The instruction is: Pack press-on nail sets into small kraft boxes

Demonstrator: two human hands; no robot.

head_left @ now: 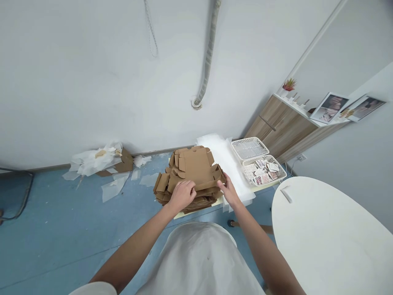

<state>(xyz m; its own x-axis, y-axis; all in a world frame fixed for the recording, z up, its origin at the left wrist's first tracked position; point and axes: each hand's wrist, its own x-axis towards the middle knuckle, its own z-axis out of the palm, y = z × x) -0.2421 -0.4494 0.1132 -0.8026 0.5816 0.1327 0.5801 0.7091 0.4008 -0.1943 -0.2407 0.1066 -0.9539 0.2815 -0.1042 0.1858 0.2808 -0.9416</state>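
Observation:
A brown cardboard box (196,162), partly folded, lies on top of a pile of flat cardboard blanks (198,203). Its back panel is spread flat, with side flaps sticking out. My left hand (184,193) is closed at the box's near edge, fingers curled over the cardboard. At the near right corner, my right hand (227,189) pinches a raised flap between thumb and fingers. White foam sheets (222,151) lie stacked just right of the pile.
Two white plastic baskets stand at the right; the nearer basket (281,177) holds several printed packets. A white round table (331,229) is at the lower right, beyond it a wooden cabinet (285,123). Scrap wrapping (95,159) covers a carton on the left floor.

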